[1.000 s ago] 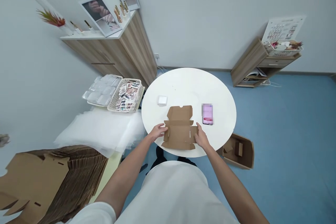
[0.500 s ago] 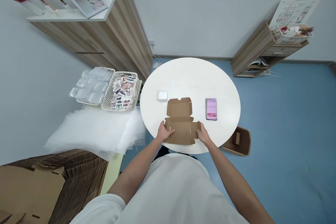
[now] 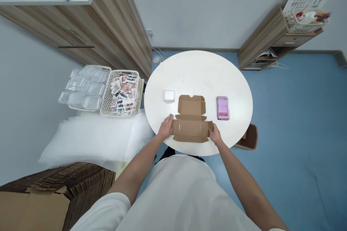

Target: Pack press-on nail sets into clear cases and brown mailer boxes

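Note:
A brown cardboard box lies unfolded on the white round table, its lid panel spread away from me and its creases and slots showing. My left hand is closed at the left end of the near panel, its fingers against the side flap. At the opposite end, my right hand grips the right side flap between thumb and fingers. Past my left hand sits a small stack of clear plastic cases. A phone with a blurred pink screen rests to the right of the box.
Left of the table are a basket of printed cards, a tray of clear plastic cases, white plastic sheets and stacked flat cardboard. An open carton stands on the floor at right. Wooden cabinets line the wall.
The flat box has shifted right and turned squarer to me. My left hand has moved from lying over the panel to its left end; my right hand stays on the right flap. The view has tilted.

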`<state>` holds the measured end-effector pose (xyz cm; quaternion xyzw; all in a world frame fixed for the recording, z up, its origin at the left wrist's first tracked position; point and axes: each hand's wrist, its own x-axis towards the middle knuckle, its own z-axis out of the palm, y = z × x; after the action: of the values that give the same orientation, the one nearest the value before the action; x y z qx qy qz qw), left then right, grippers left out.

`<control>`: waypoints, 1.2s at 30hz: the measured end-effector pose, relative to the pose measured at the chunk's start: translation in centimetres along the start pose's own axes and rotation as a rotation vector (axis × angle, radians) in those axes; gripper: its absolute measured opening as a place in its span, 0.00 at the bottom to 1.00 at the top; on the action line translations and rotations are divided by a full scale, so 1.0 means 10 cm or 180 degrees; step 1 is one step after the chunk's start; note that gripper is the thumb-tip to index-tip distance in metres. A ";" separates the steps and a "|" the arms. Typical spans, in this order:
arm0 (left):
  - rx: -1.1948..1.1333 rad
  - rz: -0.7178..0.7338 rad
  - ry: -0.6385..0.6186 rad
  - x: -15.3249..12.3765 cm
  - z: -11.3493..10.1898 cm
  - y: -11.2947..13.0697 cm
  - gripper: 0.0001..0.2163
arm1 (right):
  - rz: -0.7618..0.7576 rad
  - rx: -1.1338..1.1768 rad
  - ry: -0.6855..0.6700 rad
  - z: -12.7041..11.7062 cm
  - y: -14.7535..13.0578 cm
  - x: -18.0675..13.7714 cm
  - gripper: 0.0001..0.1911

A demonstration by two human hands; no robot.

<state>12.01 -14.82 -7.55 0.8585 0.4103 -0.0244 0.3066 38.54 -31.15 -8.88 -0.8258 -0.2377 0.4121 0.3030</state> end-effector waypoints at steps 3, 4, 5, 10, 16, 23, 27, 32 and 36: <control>0.0501 0.0490 -0.0567 0.03 -0.06 -0.03 0.33 | 0.0135 0.0030 -0.0039 0.05 0.00 0.00 0.26; 0.0596 0.0546 -0.0717 0.03 -0.08 -0.04 0.33 | 0.0160 0.0030 -0.0042 0.06 0.00 0.00 0.26; 0.0655 0.0578 -0.0851 0.03 -0.09 -0.04 0.32 | 0.0185 0.0022 -0.0042 0.06 -0.01 0.01 0.26; 0.0734 0.0890 -0.1404 0.02 -0.17 -0.07 0.46 | 0.0302 -0.0069 -0.0086 0.06 -0.07 0.02 0.28; 0.0865 0.0966 -0.1353 0.02 -0.18 -0.08 0.56 | 0.0324 -0.0061 -0.0140 0.06 -0.11 0.01 0.27; 0.0532 0.0726 -0.0807 0.04 -0.09 0.06 0.54 | 0.0170 0.0067 -0.0304 0.05 -0.11 -0.05 0.31; 0.0390 0.0696 -0.0816 0.01 -0.11 0.08 0.58 | -0.0193 -0.0106 -0.0402 0.05 -0.18 -0.09 0.39; 0.0367 0.0708 -0.0866 -0.07 -0.12 0.07 0.61 | -0.0363 -0.0064 -0.0616 0.08 -0.29 -0.10 0.37; 0.0168 0.0610 -0.0725 -0.09 -0.09 0.07 0.59 | -0.0329 0.0009 -0.0800 0.08 -0.34 -0.09 0.32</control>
<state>11.68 -15.29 -6.24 0.8932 0.2882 -0.1031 0.3295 36.88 -29.09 -6.38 -0.7538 -0.3154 0.4964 0.2929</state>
